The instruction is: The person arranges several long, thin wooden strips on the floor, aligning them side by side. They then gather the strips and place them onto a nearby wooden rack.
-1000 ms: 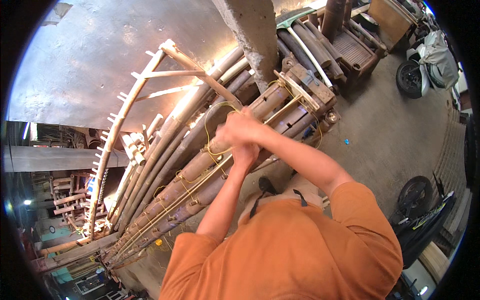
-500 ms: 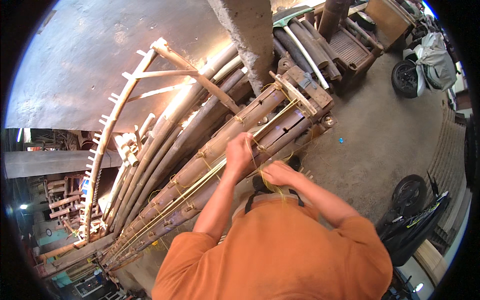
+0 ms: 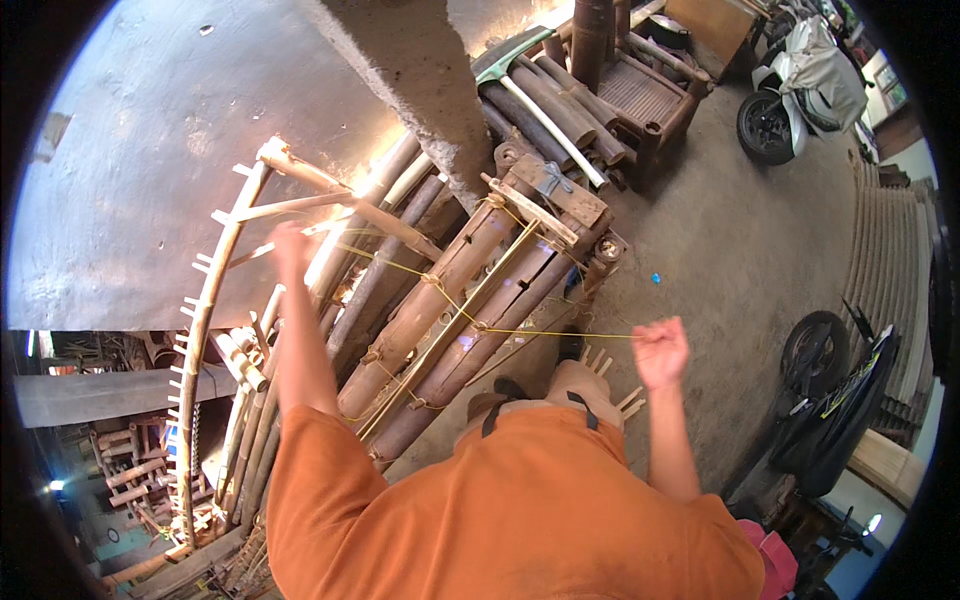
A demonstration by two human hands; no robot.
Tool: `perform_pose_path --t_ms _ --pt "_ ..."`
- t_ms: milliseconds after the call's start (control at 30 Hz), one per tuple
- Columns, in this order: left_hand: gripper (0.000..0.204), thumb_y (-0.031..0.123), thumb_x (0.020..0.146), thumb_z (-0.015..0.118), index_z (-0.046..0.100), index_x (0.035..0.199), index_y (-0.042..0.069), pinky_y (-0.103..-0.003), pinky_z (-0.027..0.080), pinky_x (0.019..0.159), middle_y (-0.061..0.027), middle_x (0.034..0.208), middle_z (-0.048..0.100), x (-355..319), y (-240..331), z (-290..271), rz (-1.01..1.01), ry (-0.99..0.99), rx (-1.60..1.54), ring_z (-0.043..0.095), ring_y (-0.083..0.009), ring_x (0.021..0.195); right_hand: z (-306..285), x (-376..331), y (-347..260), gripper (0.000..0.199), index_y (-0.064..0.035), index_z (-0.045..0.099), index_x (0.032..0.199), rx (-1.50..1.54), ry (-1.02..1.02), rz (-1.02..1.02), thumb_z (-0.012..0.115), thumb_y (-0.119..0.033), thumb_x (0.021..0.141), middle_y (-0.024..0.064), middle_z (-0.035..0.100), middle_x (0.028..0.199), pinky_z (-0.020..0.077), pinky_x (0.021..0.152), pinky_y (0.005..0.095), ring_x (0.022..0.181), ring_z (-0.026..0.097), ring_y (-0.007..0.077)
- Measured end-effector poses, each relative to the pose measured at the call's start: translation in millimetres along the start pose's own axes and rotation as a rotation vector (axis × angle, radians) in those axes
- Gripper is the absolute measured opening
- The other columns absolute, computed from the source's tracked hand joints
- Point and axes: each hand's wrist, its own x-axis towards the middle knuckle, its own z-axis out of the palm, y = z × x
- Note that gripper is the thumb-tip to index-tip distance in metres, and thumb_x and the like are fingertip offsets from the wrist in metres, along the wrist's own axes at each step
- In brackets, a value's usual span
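Note:
A thin yellow string (image 3: pixel 565 333) is stretched across two brown bamboo poles that lie side by side. My right hand (image 3: pixel 662 352) is closed on one end, out to the right over the floor. Far to the left, my left hand (image 3: pixel 290 242) is raised beside the bamboo frame, slightly blurred; it looks closed, with the string's other part running toward it. The string passes over the left pole (image 3: pixel 410 318) and the right pole (image 3: pixel 500 310). Between the poles runs a thin light strip (image 3: pixel 440 355). More string is wrapped around both poles at intervals.
A pegged bamboo frame (image 3: pixel 215 290) leans at the left wall. A wooden block (image 3: pixel 555 190) sits at the poles' far end, near a concrete pillar (image 3: pixel 425 90). Thick bamboo pieces and a squeegee (image 3: pixel 545 120) lie behind. Motorcycles (image 3: pixel 800 90) stand at right.
My hands have moved wide apart, the left up and leftward, the right out to the right. The string between them is now drawn straight across the poles. The view has shifted.

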Motion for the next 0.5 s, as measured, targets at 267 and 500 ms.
perform_pose_path --t_ms 267,500 --pt "0.025 0.02 0.092 0.061 0.066 0.11 0.004 -0.047 0.054 0.085 -0.0221 0.109 0.07 54.4 294.2 -189.5 -0.246 -0.402 -0.886 0.068 -0.0361 0.101 -36.9 69.2 -6.3 0.053 -0.0004 0.068 0.091 -1.419 -0.064 0.422 0.042 -0.044 0.107 0.0076 0.067 0.071 0.0536 0.06 0.0322 0.058 0.061 0.0187" --pt "0.019 0.019 0.096 0.058 0.063 0.111 0.009 -0.049 0.034 0.088 -0.0143 0.102 0.072 18.1 442.3 -199.8 -0.436 -0.222 -0.974 0.066 -0.0359 0.098 107.8 93.8 70.8 0.026 -0.0107 0.06 0.109 -0.216 0.391 0.229 0.054 -0.033 0.096 0.0035 0.057 0.089 0.0463 0.094 0.0365 0.083 0.055 0.0194"
